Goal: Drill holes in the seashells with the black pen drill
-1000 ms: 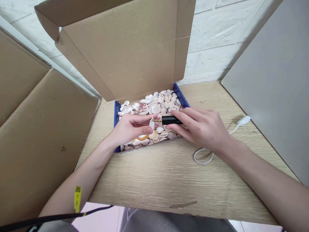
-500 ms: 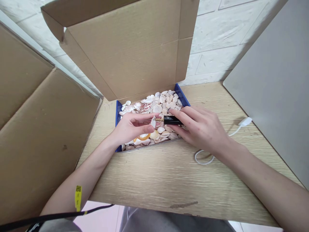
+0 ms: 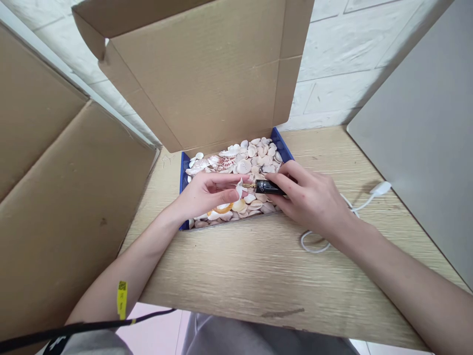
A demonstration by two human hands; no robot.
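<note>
Over a blue-sided cardboard box (image 3: 284, 146) full of shells (image 3: 264, 153), my left hand (image 3: 210, 193) pinches a small white shell (image 3: 240, 189) between thumb and fingers. My right hand (image 3: 305, 192) is closed around a black mini electric drill (image 3: 268, 187) with a brass-coloured tip. The drill lies nearly level, its tip pointing left at the white shell; whether the bit is inside the shell I cannot tell. An orange-yellow ring-shaped thing (image 3: 223, 209) lies among the shells beneath my left hand.
The box's brown lid (image 3: 207, 74) stands raised against the white brick wall (image 3: 343, 59). A white cable (image 3: 314, 250) with a plug (image 3: 380, 188) lies right on the wooden table (image 3: 229, 266). Cardboard (image 3: 70, 197) stands at left, a grey panel (image 3: 424, 123) at right.
The view has shifted slightly, so everything sits a little further right. The white shell has turned in my left fingers, and the drill has rolled to show printed markings.
</note>
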